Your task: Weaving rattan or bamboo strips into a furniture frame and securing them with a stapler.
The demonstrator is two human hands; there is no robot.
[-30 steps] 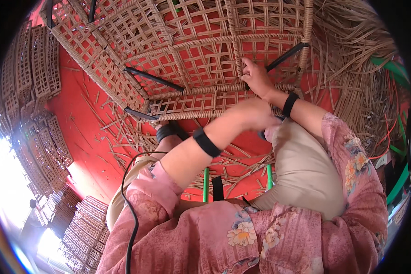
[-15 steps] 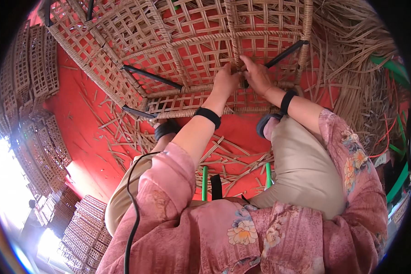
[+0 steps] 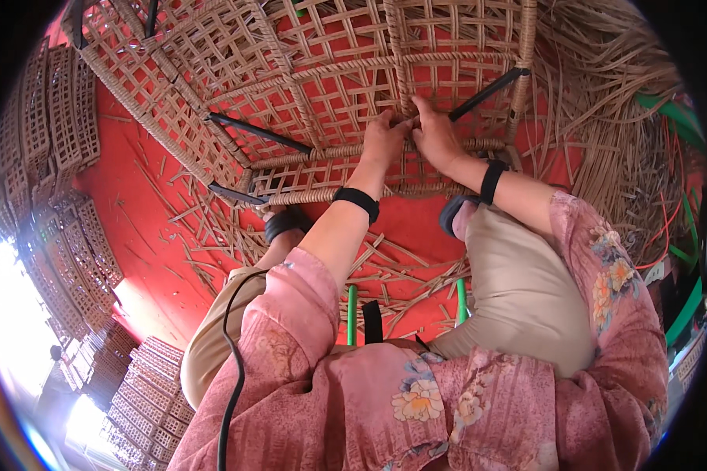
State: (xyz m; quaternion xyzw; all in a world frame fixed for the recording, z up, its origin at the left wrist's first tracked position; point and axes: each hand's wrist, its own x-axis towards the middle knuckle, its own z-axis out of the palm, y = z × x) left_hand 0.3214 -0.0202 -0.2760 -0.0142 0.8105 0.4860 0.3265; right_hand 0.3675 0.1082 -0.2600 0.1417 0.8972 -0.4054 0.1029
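Observation:
A large woven frame (image 3: 334,106) of tan strips, in open lattice with wrapped ribs and edges, fills the top middle. Black bars (image 3: 261,132) show bare on parts of it. Both hands meet at the lower end of a wrapped upright rib (image 3: 398,63). My left hand (image 3: 385,140) is closed, thumb and fingers pinched together at the rib. Right beside it, my right hand (image 3: 436,135) is closed too, its thumb side against the rib. Whatever strip lies between the fingertips is too small and covered to make out.
Long loose strips (image 3: 605,102) lie heaped at the right. Cut strip scraps (image 3: 204,235) litter the red floor covering (image 3: 145,212). Stacks of woven panels (image 3: 63,118) stand along the left. Between my legs are green stool legs (image 3: 352,314). A black cable (image 3: 229,353) hangs along my left sleeve.
My left hand has shifted slightly left, and its fingers have turned toward the right hand. The right hand has drawn in a little. The frame has barely moved.

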